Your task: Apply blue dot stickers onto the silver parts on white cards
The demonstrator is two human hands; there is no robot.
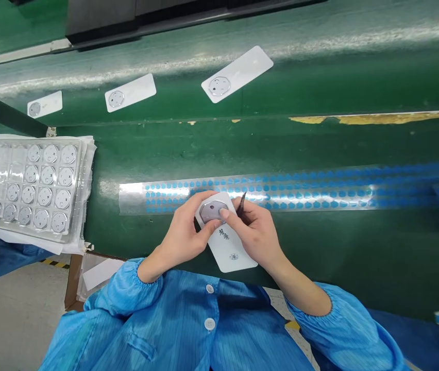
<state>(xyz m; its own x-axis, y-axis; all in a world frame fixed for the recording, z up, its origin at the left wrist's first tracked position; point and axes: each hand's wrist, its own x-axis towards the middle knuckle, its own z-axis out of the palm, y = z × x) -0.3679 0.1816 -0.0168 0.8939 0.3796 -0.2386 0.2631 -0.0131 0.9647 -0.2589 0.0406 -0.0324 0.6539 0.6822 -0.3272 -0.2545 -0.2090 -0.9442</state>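
A white rounded-corner panel with dark printed marks is tilted in front of my chest. At its upper end sits a silver octagonal disc with a small dark hole. My left hand is closed on the panel's left side, its thumb at the disc's lower edge. With its thumb pressed on the disc's right side, my right hand also keeps dark tweezers in its fingers, tips pointing up. Under and behind the panel, most fingers are hidden.
A clear strip with rows of blue round stickers lies across the green bench. At left stands a clear tray partly filled with silver discs. Three similar panels lie on the green surface beyond. A cardboard box sits below.
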